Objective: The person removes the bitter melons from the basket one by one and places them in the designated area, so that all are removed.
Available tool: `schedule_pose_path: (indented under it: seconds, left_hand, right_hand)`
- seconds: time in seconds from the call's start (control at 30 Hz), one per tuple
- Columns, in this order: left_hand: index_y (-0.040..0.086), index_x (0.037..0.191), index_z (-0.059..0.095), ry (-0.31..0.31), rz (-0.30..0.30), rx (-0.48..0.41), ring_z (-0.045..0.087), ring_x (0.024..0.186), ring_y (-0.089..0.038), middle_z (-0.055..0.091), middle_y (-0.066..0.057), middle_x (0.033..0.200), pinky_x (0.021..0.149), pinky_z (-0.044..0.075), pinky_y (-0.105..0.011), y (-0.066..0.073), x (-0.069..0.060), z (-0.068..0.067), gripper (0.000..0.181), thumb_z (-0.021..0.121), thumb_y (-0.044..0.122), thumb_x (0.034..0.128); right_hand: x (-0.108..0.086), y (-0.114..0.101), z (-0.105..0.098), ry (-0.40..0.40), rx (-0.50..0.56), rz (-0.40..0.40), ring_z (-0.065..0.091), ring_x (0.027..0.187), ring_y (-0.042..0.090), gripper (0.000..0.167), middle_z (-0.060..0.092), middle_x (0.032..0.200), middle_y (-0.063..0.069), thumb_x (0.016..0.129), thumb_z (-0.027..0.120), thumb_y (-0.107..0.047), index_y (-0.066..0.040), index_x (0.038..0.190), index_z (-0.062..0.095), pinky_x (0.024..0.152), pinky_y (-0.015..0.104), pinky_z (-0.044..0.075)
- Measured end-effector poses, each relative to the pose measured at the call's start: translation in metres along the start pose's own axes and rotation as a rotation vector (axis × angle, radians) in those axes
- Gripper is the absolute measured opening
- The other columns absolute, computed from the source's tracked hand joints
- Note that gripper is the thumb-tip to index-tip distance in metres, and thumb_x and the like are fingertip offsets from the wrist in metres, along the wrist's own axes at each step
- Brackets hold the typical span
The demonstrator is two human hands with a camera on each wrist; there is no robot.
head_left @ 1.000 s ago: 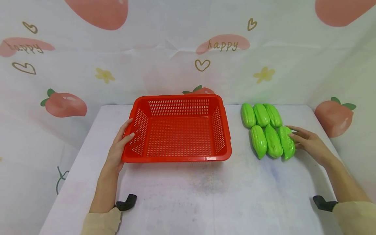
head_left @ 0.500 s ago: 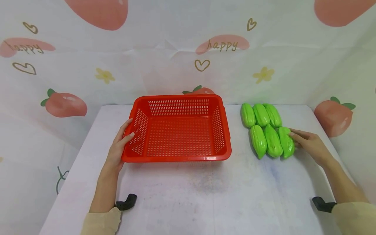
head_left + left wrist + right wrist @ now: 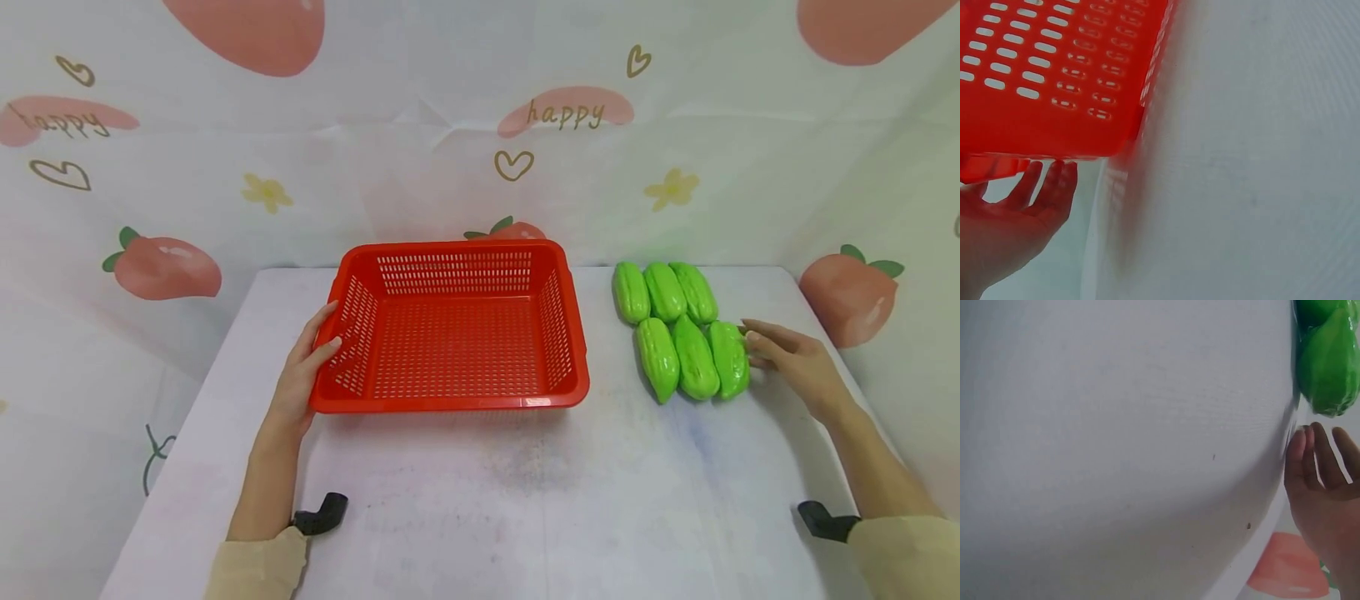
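In the head view my left hand holds the left rim of a red plastic basket, thumb inside and fingers outside. The left wrist view shows its fingertips against the basket from outside. On the right, two rows of shiny bright-green gourd-like vegetables lie close together. Beside the rightmost one of the front row is my right hand, its fingers loosely extended and holding nothing. In the right wrist view the fingers of the right hand appear a little apart from a green vegetable.
Everything stands on a white table with smudges. A white cloth backdrop printed with fruit and hearts rises behind it. Black straps or mounts show at both wrists.
The rightmost front vegetable has shifted slightly left and lies straighter beside its neighbour. My right thumb has come off it, leaving a small gap. The left hand and basket stay put.
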State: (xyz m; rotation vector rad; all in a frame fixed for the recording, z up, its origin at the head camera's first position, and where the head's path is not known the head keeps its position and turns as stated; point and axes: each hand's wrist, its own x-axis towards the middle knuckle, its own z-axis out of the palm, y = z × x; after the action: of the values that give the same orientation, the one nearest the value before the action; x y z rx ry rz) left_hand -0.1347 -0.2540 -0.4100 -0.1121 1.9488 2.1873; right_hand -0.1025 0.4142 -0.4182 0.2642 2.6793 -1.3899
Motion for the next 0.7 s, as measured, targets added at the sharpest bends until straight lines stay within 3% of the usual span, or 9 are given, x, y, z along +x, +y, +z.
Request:
schedule_pose_path:
  seconds: [0.1,0.23,0.37,0.47,0.53,0.6,0.7]
  left_hand:
    - [0.034,0.155,0.034,0.012,0.054,0.102,0.046,0.118,-0.020,0.031,-0.005,0.153,0.082,0.055,-0.024,0.001,0.001,-0.002,0.054,0.050,0.031,0.1037]
    - [0.032,0.156,0.030,0.048,0.133,0.285,0.044,0.125,-0.023,0.030,-0.009,0.158,0.083,0.052,-0.018,0.005,0.001,-0.004,0.058,0.051,0.031,0.1030]
    - [0.035,0.158,0.024,0.070,0.161,0.390,0.039,0.137,-0.032,0.027,-0.009,0.160,0.085,0.050,-0.015,0.009,0.001,-0.007,0.063,0.053,0.029,0.1022]
    - [0.032,0.159,0.021,0.064,0.189,0.484,0.036,0.140,-0.037,0.028,-0.010,0.160,0.089,0.047,-0.015,0.011,0.001,-0.009,0.065,0.054,0.028,0.1023]
    - [0.030,0.159,0.022,0.069,0.223,0.552,0.037,0.139,-0.037,0.030,-0.010,0.160,0.093,0.046,-0.016,0.012,0.000,-0.010,0.066,0.055,0.027,0.1019]
    - [0.027,0.158,0.024,0.084,0.265,0.618,0.039,0.138,-0.037,0.033,-0.009,0.158,0.097,0.044,-0.018,0.013,-0.001,-0.011,0.066,0.057,0.025,0.1012]
    - [0.027,0.157,0.028,0.116,0.316,0.688,0.042,0.137,-0.036,0.036,-0.007,0.157,0.102,0.045,-0.026,0.014,-0.003,-0.013,0.066,0.060,0.022,0.0999]
  right_hand:
    - [-0.002,-0.003,0.000,0.016,0.023,-0.036,0.058,0.094,-0.016,0.058,0.054,0.113,-0.037,0.102,0.055,-0.035,-0.003,0.149,0.043,0.078,0.002,0.039]
    - [-0.006,-0.013,0.001,0.050,-0.019,-0.084,0.047,0.108,-0.017,0.056,0.053,0.132,-0.025,0.103,0.054,-0.034,-0.013,0.153,0.040,0.080,0.002,0.036]
    - [-0.009,-0.027,0.004,0.091,-0.052,-0.113,0.043,0.128,-0.003,0.060,0.043,0.153,-0.006,0.102,0.054,-0.034,-0.027,0.157,0.031,0.083,0.000,0.034]
    - [-0.012,-0.037,0.007,0.100,-0.054,-0.133,0.035,0.142,0.011,0.064,0.032,0.160,0.004,0.102,0.054,-0.032,-0.031,0.158,0.024,0.092,0.000,0.031]
    - [-0.014,-0.044,0.010,0.092,-0.055,-0.134,0.027,0.147,0.021,0.065,0.026,0.162,0.005,0.102,0.054,-0.031,-0.032,0.159,0.021,0.106,0.010,0.029]
    - [-0.017,-0.050,0.013,0.086,-0.067,-0.134,0.024,0.147,0.035,0.067,0.023,0.163,0.008,0.102,0.055,-0.031,-0.031,0.159,0.020,0.117,0.032,0.027]
    - [-0.020,-0.059,0.017,0.072,-0.105,-0.141,0.022,0.142,0.053,0.070,0.019,0.163,0.010,0.101,0.056,-0.032,-0.030,0.160,0.018,0.112,0.065,0.020]
